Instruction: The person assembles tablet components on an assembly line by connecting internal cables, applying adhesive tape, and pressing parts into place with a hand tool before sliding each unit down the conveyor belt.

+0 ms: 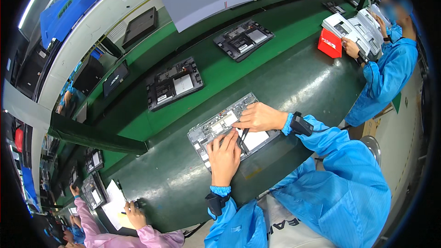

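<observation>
In front of me on the green bench lies an opened laptop base [205,134], its circuit board and flat white battery panel [255,140] exposed. My left hand [223,157] rests on its near left part, fingers stretched over the casing. From the right, my right hand [262,117] reaches over the board, its fingers drawn together and pressed down near the middle. What they hold, if anything, is hidden. Between the two hands, thin black strips [243,138], perhaps cables, run across the base beside the white panel.
Two more opened laptop bases [175,84] [244,40] sit on the green conveyor beyond the bench. At far right, a person in blue handles white trays [353,32] beside a red bin [330,43]. At lower left, a pink-sleeved person's hand is near paper [113,203]. A dark green post [98,135] crosses the left.
</observation>
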Demonstrator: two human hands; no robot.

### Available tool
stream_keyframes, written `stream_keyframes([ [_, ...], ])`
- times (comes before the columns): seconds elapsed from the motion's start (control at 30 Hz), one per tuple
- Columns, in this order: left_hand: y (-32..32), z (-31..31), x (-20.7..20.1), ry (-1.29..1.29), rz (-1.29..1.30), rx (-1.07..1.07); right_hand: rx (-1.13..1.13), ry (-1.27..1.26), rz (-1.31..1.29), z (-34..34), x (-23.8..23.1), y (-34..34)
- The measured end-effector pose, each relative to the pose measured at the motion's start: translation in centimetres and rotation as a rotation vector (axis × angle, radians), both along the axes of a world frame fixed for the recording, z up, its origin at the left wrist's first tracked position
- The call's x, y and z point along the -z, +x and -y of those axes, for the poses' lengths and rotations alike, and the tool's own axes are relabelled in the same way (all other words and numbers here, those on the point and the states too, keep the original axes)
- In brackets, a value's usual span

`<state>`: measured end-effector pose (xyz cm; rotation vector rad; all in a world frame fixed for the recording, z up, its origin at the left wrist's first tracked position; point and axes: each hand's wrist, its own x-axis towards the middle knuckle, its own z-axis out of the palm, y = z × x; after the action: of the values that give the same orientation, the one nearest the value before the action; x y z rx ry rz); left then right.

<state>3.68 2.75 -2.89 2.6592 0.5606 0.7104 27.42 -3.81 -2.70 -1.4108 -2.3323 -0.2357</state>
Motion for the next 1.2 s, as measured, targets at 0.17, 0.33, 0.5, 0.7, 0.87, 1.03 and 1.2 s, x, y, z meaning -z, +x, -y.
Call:
stream_keyframes([
  [0.17,-0.4,0.6,-0.6,-0.010,0.001,0.010,0.039,-0.082,0.012,0.1,-0.2,-0.6],
  [0.33,-3.6,3.6,-0.4,0.109,0.154,-0.020,0.131,-0.183,-0.065,5.5,-3.7,-5.5],
  [0.5,-8.6,8.8,1.0,-0.008,0.172,-0.046,-0.004,-0.361,-0.691,13.1,-3.2,-9.5],
  [0.7,-9.2,11.4,3.8,-0.282,0.151,0.023,0.185,-0.607,-1.374,15.2,1.7,-14.0],
  [0.87,-8.8,11.2,2.8,-0.176,0.011,-0.038,0.523,-0.481,-1.412,17.0,2.4,-10.8],
  [1.03,-6.6,10.2,2.7,-0.078,-0.136,-0.020,0.524,-0.404,-1.168,16.8,2.8,-10.9],
  [1.2,-4.6,9.4,3.4,-0.125,-0.062,-0.058,0.485,-0.373,-1.087,16.5,2.9,-11.4],
])
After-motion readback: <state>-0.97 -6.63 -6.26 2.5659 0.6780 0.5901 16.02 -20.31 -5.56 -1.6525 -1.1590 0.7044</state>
